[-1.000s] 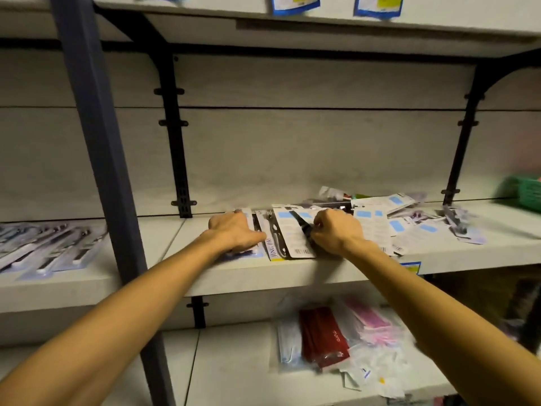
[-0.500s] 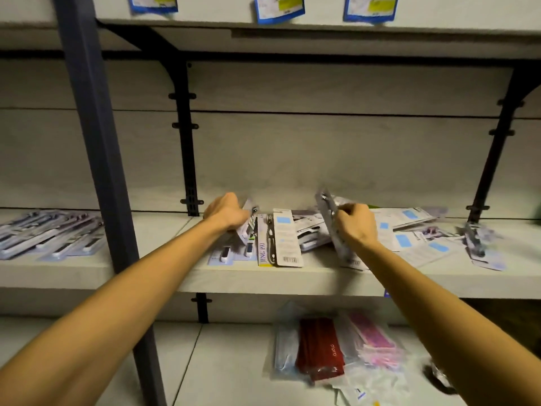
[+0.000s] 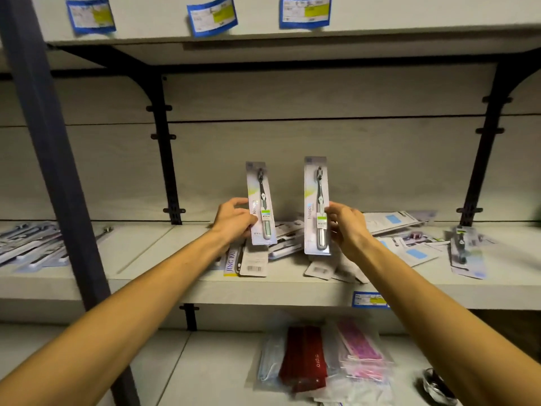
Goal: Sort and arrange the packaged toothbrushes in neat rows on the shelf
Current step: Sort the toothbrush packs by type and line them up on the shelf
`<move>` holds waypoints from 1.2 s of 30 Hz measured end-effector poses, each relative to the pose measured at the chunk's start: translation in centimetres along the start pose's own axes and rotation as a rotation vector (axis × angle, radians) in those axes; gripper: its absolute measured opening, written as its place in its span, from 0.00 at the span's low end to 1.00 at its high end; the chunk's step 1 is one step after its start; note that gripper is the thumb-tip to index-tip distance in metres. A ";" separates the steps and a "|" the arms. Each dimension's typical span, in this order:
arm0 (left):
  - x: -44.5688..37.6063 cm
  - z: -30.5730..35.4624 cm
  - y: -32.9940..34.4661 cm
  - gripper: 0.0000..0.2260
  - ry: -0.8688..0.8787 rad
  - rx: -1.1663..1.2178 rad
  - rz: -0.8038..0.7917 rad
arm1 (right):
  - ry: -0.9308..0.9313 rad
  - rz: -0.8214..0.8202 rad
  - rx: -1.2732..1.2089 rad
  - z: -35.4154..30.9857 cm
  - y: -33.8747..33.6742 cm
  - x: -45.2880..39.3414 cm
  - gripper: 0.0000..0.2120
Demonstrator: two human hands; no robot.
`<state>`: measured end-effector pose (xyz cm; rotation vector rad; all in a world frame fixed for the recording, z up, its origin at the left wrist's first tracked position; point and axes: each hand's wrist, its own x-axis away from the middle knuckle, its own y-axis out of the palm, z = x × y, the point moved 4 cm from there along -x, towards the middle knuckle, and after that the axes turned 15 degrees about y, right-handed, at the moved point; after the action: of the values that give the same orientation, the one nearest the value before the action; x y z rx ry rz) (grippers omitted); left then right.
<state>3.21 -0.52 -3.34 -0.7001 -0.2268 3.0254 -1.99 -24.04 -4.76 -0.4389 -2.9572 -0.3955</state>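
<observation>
Both hands pinch a packaged toothbrush each and hold it upright above the shelf (image 3: pixel 281 285). Left hand (image 3: pixel 234 219) has its grip closed on the lower left edge of the left toothbrush pack (image 3: pixel 261 204), thumb in front, fingers curled behind the card. Right hand (image 3: pixel 347 225) grips the right edge of the right toothbrush pack (image 3: pixel 317 206) the same way. Each pack stands with its long axis near vertical, brush head toward the top and handle toward the shelf; the left one leans slightly. Both are clear of the shelf, printed fronts facing the camera. On the shelf below them lies a loose pile of packs (image 3: pixel 292 244), mostly face down and lying at mixed angles. Further along the shelf to the right, another pack (image 3: pixel 465 253) lies flat alone.
</observation>
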 end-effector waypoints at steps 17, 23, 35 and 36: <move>6.1 5.9 27.0 0.19 -0.027 0.191 -0.358 | -0.080 0.200 0.150 -4.2 -21.2 2.8 0.23; 6.5 5.5 36.1 0.18 -0.044 0.146 -0.547 | -0.060 0.342 0.301 -4.4 -28.9 2.7 0.24; 2.3 4.9 43.4 0.09 0.612 -0.471 -0.768 | 0.034 0.575 0.871 -5.6 -35.9 -0.5 0.17; 1.9 5.0 43.4 0.11 0.673 -0.525 -0.754 | 0.009 0.631 0.966 -5.8 -36.0 -0.8 0.17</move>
<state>-0.43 -43.97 -6.17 -1.2478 -0.9929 1.8959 -11.56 -59.14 -7.92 -1.0969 -2.3871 1.0141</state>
